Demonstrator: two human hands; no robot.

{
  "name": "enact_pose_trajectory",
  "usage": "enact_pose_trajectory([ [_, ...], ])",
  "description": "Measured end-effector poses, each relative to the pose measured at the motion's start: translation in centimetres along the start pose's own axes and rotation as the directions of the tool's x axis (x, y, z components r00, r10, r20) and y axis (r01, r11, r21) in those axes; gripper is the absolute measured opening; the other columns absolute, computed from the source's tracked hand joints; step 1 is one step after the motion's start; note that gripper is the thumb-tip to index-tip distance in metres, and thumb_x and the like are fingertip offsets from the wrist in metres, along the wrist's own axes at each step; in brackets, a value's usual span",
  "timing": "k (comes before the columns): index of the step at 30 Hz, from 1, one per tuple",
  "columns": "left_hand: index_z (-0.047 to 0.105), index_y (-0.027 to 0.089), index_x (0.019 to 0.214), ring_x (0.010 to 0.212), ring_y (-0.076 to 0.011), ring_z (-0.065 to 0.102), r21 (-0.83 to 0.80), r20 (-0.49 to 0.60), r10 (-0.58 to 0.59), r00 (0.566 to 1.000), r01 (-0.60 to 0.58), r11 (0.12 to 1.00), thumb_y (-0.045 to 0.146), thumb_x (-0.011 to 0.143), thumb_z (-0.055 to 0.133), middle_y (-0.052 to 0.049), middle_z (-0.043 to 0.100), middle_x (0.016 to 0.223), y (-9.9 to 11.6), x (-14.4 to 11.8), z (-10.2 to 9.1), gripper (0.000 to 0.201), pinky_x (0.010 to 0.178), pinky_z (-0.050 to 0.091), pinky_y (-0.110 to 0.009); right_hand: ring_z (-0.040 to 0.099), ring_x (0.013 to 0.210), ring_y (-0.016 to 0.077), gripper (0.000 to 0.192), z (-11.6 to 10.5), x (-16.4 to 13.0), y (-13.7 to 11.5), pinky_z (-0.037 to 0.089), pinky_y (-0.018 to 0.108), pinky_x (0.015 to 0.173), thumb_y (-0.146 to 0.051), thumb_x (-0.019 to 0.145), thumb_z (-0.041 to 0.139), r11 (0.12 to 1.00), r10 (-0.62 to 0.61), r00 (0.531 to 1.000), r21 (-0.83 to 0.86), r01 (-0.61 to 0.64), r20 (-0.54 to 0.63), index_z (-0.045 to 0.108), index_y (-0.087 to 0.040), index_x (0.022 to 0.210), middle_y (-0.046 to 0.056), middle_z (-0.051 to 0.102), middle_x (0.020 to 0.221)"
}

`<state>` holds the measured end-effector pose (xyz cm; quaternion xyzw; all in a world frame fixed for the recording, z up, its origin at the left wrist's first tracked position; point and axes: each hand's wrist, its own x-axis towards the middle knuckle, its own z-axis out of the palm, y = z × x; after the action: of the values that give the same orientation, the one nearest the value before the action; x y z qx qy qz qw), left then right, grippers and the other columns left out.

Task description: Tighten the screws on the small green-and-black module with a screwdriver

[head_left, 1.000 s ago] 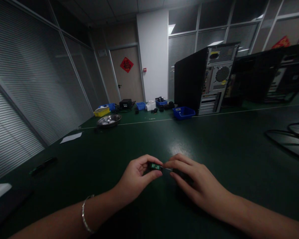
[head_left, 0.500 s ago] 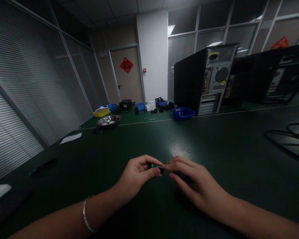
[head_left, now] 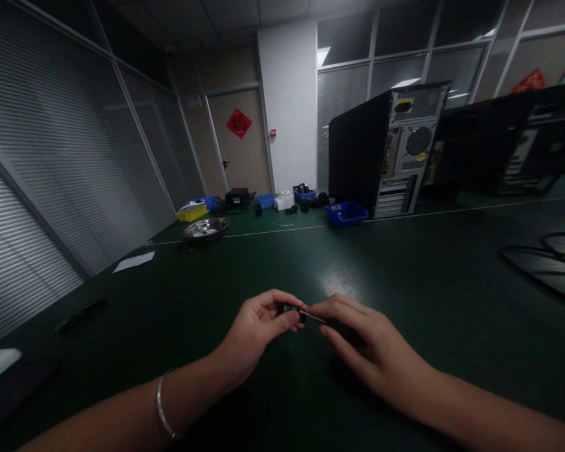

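Note:
My left hand point(head_left: 261, 329) is closed on a small green circuit board point(head_left: 288, 308) with a dark part at its right end, pinched between thumb and fingers. Much of the board is hidden by those fingers. A thin, pale-edged strip point(head_left: 314, 316) slants from the board's right end toward my right hand point(head_left: 362, 329). The right forefinger lies along the strip's upper side, and the thumb is at its lower right end. The strip's exact kind is too small to make out. Both hands are just above the dark green table point(head_left: 273, 270).
A blue bin point(head_left: 347, 214) stands before a black computer tower point(head_left: 386, 150). At the back left are a metal bowl point(head_left: 206, 229) and a yellow tray point(head_left: 193, 211). White paper point(head_left: 134, 261) lies at the left, black cables point(head_left: 541, 254) at the right.
The thin strip now shows between the hands, where the right fingertip was against the board's end. The board has tilted and shifted slightly left in my left hand.

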<state>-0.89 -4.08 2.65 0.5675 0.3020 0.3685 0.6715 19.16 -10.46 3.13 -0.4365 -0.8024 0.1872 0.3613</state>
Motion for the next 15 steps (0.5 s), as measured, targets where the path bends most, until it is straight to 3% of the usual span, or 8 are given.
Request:
enact_pose_trajectory([
  [7,0.068,0.015,0.092,0.072,-0.0094,0.057,0.022,-0.096,-0.02,0.995,0.023,1.0,0.018,0.075,0.074,0.0,0.065,0.081,-0.1,0.11,0.01,0.018,0.07,0.044,-0.023,0.066,0.094,0.0166,0.027,-0.11,-0.22,-0.6,0.054,0.029,0.082,-0.022,0.094,0.05,0.999,0.028,0.999,0.026,-0.029,0.038,0.061,-0.02,0.118,0.006,0.069,0.107],
  [15,0.068,0.014,0.098,0.092,-0.0168,0.063,-0.023,-0.035,-0.034,0.999,0.034,0.999,0.023,0.084,0.065,-0.007,0.069,0.101,-0.02,0.23,-0.08,0.016,0.089,0.047,-0.033,0.066,0.102,0.0167,0.031,-0.01,-0.02,-0.32,0.052,0.026,0.088,-0.023,0.094,0.051,0.999,0.05,0.999,0.017,-0.05,0.022,0.061,-0.016,0.122,0.01,0.069,0.116],
])
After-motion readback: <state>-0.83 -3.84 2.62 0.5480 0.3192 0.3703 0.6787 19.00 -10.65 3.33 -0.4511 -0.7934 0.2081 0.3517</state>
